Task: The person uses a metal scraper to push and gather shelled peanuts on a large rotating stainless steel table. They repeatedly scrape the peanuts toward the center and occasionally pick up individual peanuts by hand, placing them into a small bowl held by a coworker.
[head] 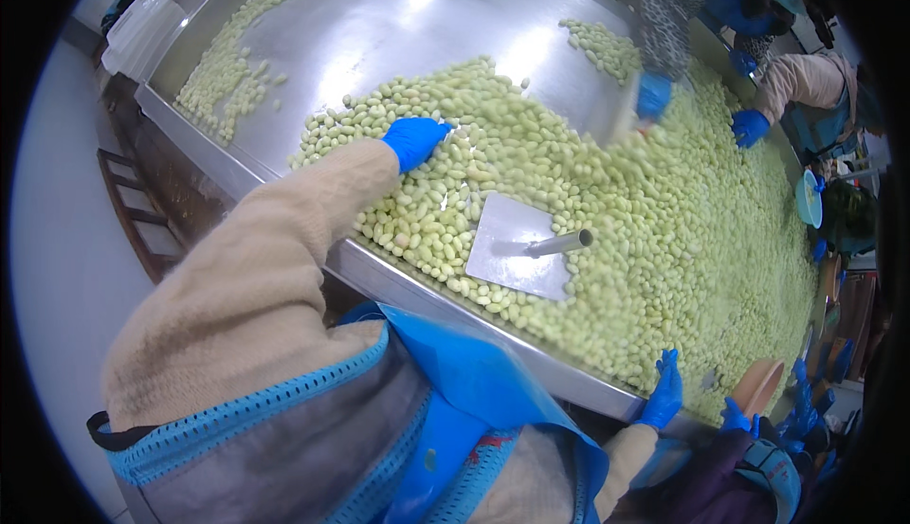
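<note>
My left hand [416, 144], in a blue glove, rests palm-down with curled fingers on a spread of pale green oval fruits [640, 218]. Whether it grips any of them is hidden. At the near rim of the large metal table, my right hand [662, 392], also gloved in blue, is raised above the fruits' edge with its fingers extended; nothing shows in it. Between the two hands, a flat metal plate [508, 247] with a tubular handle [561, 242] lies on the fruits, touched by neither hand.
The metal table [398, 19] has raised rims. Across it, a co-worker's blurred gloved hand [654, 96] and another co-worker's hand [750, 128] are at the fruits. A co-worker at lower right is near a brownish bowl [758, 386]. Stacked clear plastic bins [142, 30] stand at upper left.
</note>
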`<state>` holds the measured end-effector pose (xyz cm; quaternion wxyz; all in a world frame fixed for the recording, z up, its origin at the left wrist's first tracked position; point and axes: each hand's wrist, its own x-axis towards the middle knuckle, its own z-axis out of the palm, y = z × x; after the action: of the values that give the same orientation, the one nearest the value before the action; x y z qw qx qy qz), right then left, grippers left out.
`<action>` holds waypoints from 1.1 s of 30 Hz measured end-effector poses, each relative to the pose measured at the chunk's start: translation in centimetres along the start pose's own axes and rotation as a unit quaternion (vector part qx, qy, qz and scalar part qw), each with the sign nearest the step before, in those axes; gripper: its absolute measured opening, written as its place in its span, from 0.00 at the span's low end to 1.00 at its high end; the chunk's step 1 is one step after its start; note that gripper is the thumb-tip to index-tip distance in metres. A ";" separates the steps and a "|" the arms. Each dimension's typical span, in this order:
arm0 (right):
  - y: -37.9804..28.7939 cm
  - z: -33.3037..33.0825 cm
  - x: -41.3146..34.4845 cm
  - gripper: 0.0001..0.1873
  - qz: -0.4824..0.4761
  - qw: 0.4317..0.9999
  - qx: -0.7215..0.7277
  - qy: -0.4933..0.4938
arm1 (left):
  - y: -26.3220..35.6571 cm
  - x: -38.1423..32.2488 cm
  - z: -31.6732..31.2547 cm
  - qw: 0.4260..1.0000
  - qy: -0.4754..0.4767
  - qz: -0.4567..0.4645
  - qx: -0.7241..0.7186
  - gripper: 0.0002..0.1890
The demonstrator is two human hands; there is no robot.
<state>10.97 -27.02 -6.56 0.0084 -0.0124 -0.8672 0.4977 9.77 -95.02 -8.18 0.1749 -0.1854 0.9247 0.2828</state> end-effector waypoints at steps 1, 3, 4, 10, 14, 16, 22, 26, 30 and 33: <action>0.0 0.4 0.0 0.20 -0.011 1.000 0.005 -0.002 | -0.9 0.1 0.3 0.998 0.022 0.041 0.052 0.19; -0.9 1.3 -0.2 0.20 -0.005 1.000 0.017 0.011 | -2.6 0.2 0.8 0.979 0.064 0.120 0.152 0.19; -1.9 1.8 -0.5 0.20 0.006 1.000 0.025 0.016 | -1.6 -0.4 0.2 0.993 0.029 0.067 0.092 0.20; -3.9 2.4 -0.6 0.21 0.040 0.998 0.026 0.028 | -3.4 -1.5 0.5 0.999 0.009 0.027 0.016 0.26; -3.7 2.0 -0.6 0.21 0.050 0.998 0.030 0.024 | -1.7 -2.5 -0.4 0.994 -0.041 -0.061 -0.084 0.21; -3.5 2.2 -0.4 0.21 0.037 0.999 0.034 0.013 | -3.5 -2.4 1.2 0.999 0.011 0.043 -0.032 0.20; -3.5 2.1 -0.3 0.21 0.020 0.999 0.037 0.010 | 2.5 -3.8 0.0 0.956 -0.132 0.037 -0.257 0.22; -3.7 1.7 -0.4 0.21 0.016 0.999 0.041 0.012 | 6.4 -2.4 -0.6 0.949 -0.010 0.016 -0.315 0.18; -4.6 2.1 -0.7 0.19 0.016 1.000 0.021 0.014 | 6.6 -0.3 -0.6 0.974 0.073 -0.047 -0.211 0.14; -3.3 1.4 -0.6 0.19 -0.010 1.000 0.003 0.013 | 4.7 3.8 1.5 0.995 0.080 -0.029 -0.048 0.14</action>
<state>11.48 -29.88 -4.41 0.0245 -0.0100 -0.8657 0.4998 4.73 -91.41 -8.81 0.0998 -0.2427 0.9152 0.3059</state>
